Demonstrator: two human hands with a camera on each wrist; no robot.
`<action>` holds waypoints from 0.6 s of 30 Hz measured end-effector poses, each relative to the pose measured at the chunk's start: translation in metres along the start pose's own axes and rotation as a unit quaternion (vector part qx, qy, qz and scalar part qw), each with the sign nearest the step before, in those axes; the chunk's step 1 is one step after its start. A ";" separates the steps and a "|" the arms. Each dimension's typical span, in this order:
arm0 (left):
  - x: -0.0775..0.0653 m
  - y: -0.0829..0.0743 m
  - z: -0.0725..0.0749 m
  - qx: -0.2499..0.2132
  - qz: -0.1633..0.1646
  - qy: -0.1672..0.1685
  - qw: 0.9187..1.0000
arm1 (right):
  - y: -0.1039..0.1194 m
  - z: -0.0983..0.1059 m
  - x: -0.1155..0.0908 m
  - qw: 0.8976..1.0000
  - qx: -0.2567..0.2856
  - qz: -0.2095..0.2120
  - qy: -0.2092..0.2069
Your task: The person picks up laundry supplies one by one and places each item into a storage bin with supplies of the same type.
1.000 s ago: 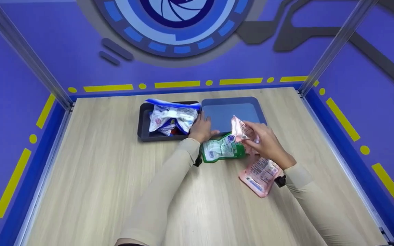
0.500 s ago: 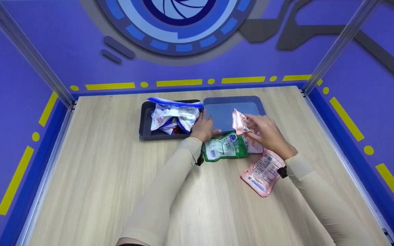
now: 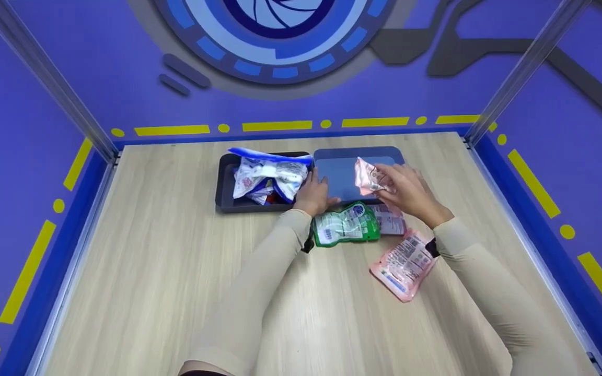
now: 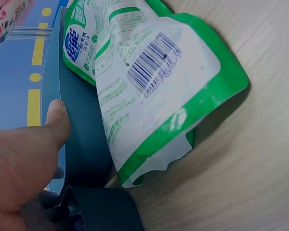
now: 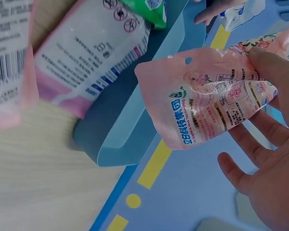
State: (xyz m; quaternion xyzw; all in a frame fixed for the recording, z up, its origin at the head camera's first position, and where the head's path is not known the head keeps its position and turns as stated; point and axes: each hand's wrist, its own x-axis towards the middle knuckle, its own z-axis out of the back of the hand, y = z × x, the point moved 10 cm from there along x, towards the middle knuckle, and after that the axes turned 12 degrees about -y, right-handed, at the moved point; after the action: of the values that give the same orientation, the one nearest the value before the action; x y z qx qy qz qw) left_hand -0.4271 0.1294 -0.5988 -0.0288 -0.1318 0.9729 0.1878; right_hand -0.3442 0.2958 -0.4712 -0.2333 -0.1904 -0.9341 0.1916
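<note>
My right hand (image 3: pixel 411 192) pinches a pink printed pouch (image 3: pixel 368 177) between thumb and fingers, above the blue-grey tray (image 3: pixel 332 153). In the right wrist view, this pouch (image 5: pixel 197 101) hangs tilted over the tray's edge, apart from it. My left hand (image 3: pixel 311 197) rests where the two trays meet, fingers pointing forward. Its thumb lies by the blue-grey tray's front rim, as the left wrist view shows. A green and white pouch (image 3: pixel 344 225) leans at that tray's front, near my left wrist. Beside it lies a pink and purple pouch (image 3: pixel 391 222).
The dark tray (image 3: pixel 225 194) on the left holds a blue and white bag (image 3: pixel 275 169) with other packets under it. Another pink pouch (image 3: pixel 403 267) lies on the wooden table (image 3: pixel 165 271) below my right wrist. Blue panels (image 3: pixel 280 112) wall the table.
My right hand has lifted the pink pouch up and forward over the blue-grey tray, uncovering more of the pink and purple pouch. My left hand stays at the trays.
</note>
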 end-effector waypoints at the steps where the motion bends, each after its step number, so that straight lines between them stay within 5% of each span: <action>1: 0.000 0.000 0.000 -0.002 0.001 0.000 1.000 | -0.001 -0.001 0.002 1.000 -0.005 0.000 0.004; 18: 0.000 0.000 0.001 -0.003 0.014 0.003 1.000 | -0.017 -0.018 0.022 0.997 -0.052 -0.014 0.058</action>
State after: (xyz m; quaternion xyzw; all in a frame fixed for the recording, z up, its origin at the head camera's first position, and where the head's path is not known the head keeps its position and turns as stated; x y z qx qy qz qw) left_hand -0.4271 0.1289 -0.5982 -0.0339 -0.1334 0.9750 0.1746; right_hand -0.3762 0.2961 -0.4789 -0.1861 -0.1330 -0.9573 0.1770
